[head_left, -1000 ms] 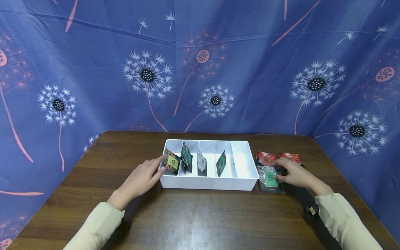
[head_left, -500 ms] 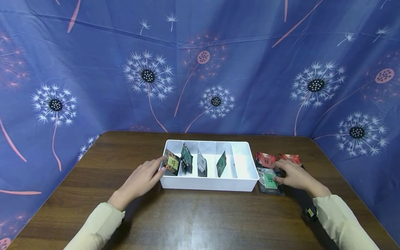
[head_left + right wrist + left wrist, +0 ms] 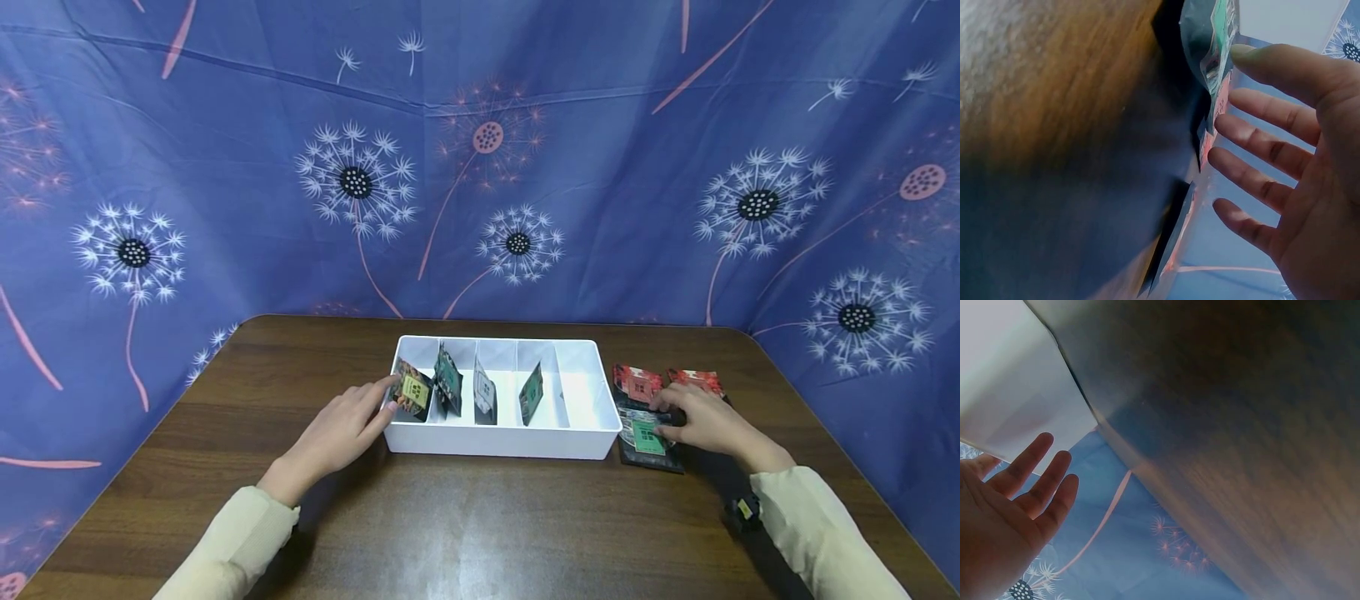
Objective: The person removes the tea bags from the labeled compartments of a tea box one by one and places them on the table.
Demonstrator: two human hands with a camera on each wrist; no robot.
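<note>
My left hand [image 3: 339, 431] rests at the left end of a white divided box [image 3: 495, 442] in the head view. Its index finger and thumb touch the rim beside a yellow-labelled packet [image 3: 414, 392], and the other fingers extend loosely in the left wrist view. To the right of the box, my right hand [image 3: 708, 423] pinches a green-labelled packet [image 3: 647, 437] between thumb and index finger. That packet bows up from the table in the right wrist view. A red packet [image 3: 637, 385] lies just behind it, and another red packet [image 3: 693, 379] is partly hidden by the hand.
Inside the box stand a dark green packet [image 3: 447, 382], a grey-labelled packet [image 3: 484, 396] and a green packet [image 3: 532, 395], each in its own compartment. The rightmost compartment holds no packet. A brown wooden table [image 3: 450, 517] lies beneath, with a blue dandelion-print cloth [image 3: 600, 167] behind.
The green-labelled packet has buckled under my right thumb and fingers, its near edge shifting slightly toward me. My right hand moved a little to the left earlier. The left hand stays in place.
</note>
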